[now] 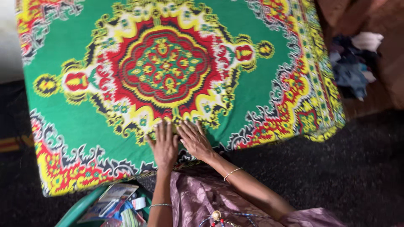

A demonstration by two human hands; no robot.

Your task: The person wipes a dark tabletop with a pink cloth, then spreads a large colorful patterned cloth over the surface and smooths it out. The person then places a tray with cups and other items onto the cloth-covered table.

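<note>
A large green cloth [256, 84] with a red, yellow and white medallion pattern lies spread flat over a raised surface. My left hand [164, 145] rests palm down on its near edge, fingers together and pointing away from me. My right hand [194, 141] lies flat right beside it, touching the cloth too, with a thin bracelet on the wrist. Neither hand holds anything. A mauve patterned garment [202, 197] covers my lap below the hands.
A green basin [78, 210] at the lower left holds papers and small packets. A heap of dark and white clothes [353, 63] lies on the floor at the right. Dark floor [357, 168] surrounds the covered surface.
</note>
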